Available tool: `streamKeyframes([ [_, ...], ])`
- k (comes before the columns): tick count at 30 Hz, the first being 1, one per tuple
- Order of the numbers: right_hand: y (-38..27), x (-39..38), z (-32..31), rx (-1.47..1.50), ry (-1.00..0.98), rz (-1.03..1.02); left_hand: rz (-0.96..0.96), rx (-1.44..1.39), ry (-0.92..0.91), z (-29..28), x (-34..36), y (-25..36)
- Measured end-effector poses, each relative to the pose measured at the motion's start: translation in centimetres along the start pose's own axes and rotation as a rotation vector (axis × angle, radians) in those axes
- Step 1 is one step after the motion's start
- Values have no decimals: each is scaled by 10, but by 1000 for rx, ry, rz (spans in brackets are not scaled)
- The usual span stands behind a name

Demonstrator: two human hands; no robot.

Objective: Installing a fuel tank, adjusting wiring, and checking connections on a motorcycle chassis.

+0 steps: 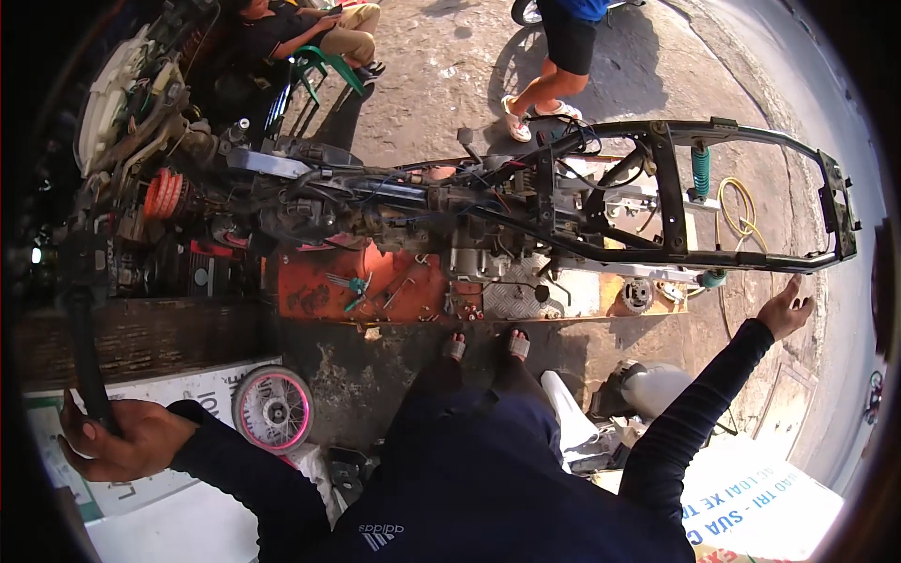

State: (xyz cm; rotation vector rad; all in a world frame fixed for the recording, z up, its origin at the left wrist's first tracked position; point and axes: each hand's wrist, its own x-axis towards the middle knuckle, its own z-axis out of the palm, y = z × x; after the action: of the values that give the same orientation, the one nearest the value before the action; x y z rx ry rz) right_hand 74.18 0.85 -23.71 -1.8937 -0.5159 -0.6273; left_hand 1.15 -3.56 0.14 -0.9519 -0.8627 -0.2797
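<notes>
A stripped motorcycle frame (666,202) of black tubes stretches across in front of me, with its engine (474,263) in the middle. At the lower left, my left hand (131,438) has its fingers loosely curled about the end of a black handlebar grip (91,361). Over on the right, my right hand (786,310) is raised beside the rear end of the frame, just below its near rail. Its fingers are bent but apart, and nothing shows in them. A green shock absorber spring (701,172) stands inside the rear of the frame.
Beneath the engine, an orange-red board (389,286) bears tools, and a sprocket (637,296) lies farther right. A pink-rimmed wheel (273,410) is at lower left. A yellow hose (739,208) coils on the ground. One person sits on a green chair (319,64); another person (563,56) stands beyond.
</notes>
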Motion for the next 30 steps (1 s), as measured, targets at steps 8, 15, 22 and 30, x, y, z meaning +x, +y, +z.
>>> streamKeyframes([
  [8,-32,-21,47,505,-152,311,-1145,-1523,112,31,-59,-60],
  [15,-34,-33,55,738,-223,350,-1614,-1317,410,17,-20,6],
  [22,-19,-21,44,678,-355,398,-2276,-2019,-1525,-62,-123,274],
  [30,-90,-76,-30,537,-90,-205,-176,-1252,-1032,5,-99,355],
])
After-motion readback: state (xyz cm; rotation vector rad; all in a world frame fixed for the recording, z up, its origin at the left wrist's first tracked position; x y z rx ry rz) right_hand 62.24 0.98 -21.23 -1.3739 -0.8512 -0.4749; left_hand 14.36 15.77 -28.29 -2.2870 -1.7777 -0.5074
